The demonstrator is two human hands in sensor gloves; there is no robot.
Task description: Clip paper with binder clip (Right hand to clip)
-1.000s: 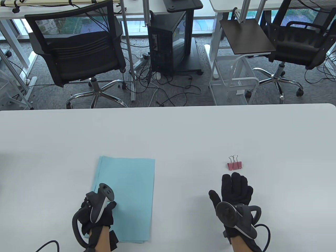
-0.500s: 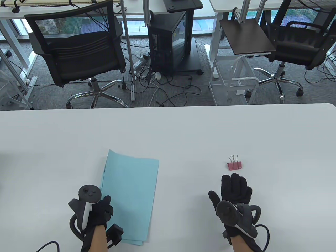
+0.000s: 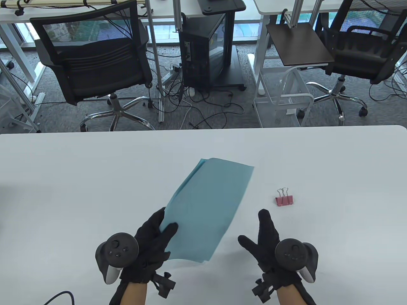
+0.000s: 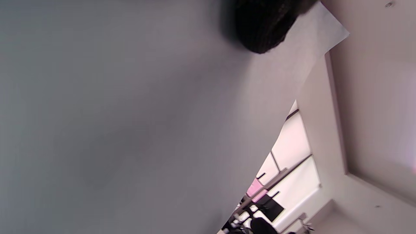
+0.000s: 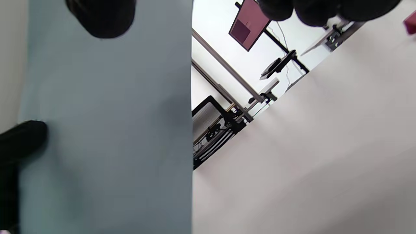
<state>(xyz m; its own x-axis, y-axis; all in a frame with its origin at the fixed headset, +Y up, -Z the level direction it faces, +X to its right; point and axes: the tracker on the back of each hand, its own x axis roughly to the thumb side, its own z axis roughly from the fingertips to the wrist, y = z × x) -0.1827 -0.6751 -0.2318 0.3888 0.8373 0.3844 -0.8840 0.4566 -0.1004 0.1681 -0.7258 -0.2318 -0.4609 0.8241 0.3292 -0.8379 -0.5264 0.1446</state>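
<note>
My left hand (image 3: 155, 236) grips the near left corner of a light blue paper stack (image 3: 210, 209), thumb on top, and holds it lifted and slanted up and to the right over the table. The paper fills the left wrist view (image 4: 130, 130) and shows in the right wrist view (image 5: 107, 130). My right hand (image 3: 264, 238) is open and empty, fingers pointing away, just right of the paper. A pink binder clip (image 3: 284, 199) with its wire handles up lies on the white table (image 3: 95, 165), beyond and right of the right hand.
Beyond the table's far edge stand office chairs (image 3: 95, 63), a computer tower on a stand (image 3: 206, 54), a white wire basket (image 3: 283, 101) and loose cables on the floor. A black cable (image 3: 60, 297) lies at the table's near left.
My left hand took hold of the paper, lifted it off the table and swung it right toward the centre. My right hand turned on edge and shifted slightly left. The clip stayed put.
</note>
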